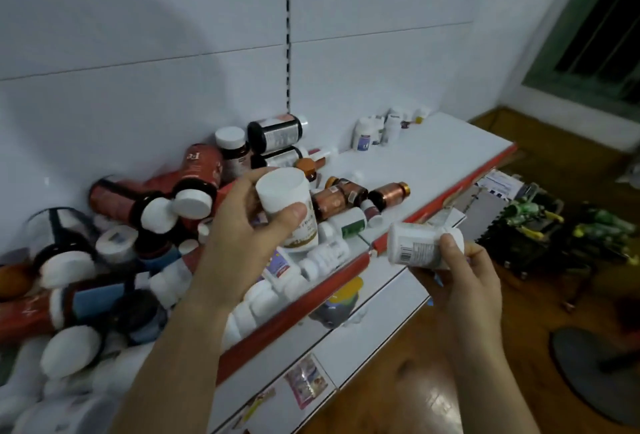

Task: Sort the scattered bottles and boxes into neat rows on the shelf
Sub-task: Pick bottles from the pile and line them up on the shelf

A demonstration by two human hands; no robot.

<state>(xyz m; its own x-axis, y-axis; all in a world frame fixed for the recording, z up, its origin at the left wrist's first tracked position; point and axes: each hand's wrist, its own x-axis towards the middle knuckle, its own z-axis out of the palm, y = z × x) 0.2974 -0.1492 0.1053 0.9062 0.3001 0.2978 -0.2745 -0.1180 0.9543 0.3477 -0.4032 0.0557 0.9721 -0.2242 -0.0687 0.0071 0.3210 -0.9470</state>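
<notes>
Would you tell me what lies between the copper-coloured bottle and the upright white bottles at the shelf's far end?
Nothing: the head view shows only bare white shelf between the copper-coloured bottle and the upright white bottles.

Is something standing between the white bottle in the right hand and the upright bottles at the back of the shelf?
Nothing visible does. The right hand holds the white bottle at the front edge of the shelf, whose surface toward the upright bottles is bare. The copper bottle lies left of that path.
</notes>
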